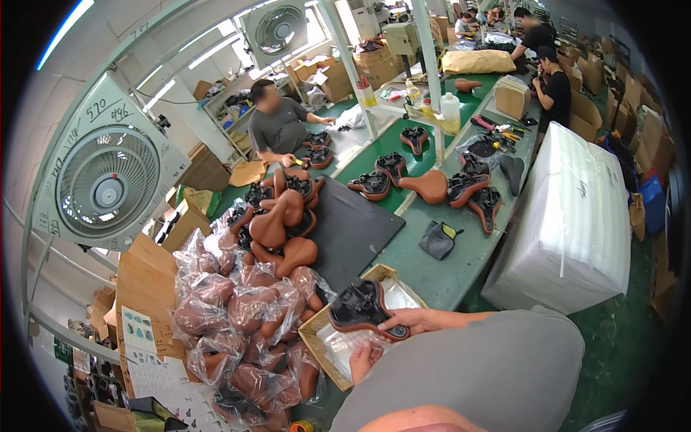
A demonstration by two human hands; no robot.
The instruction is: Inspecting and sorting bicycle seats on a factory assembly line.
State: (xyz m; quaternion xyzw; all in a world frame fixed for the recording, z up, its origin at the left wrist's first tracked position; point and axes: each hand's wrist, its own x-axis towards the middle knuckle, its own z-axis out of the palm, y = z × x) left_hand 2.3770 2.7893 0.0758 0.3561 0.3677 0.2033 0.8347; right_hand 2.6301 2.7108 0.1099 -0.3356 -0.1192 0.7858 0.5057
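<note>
A bicycle saddle (358, 306) with a brown rim lies underside up in my right hand (404, 322), which is closed around its narrow nose. The black frame of its underside faces me. My left hand (365, 360) is just below it with curled fingers, pinching a clear plastic bag (353, 341); the fingertips are partly hidden. Under both hands sits a shallow tan box (314, 338) holding more clear bags. To the left is a heap of brown saddles in clear plastic (255, 309). Unwrapped saddles (270, 227) are piled just beyond.
A black mat (353, 227) covers part of the green bench. More saddles (426, 187), a small black pouch (440, 240) and pliers (507, 131) lie farther off. A white foam-wrapped block (561, 216) stands at right. Across the bench a person (281, 122) handles a saddle.
</note>
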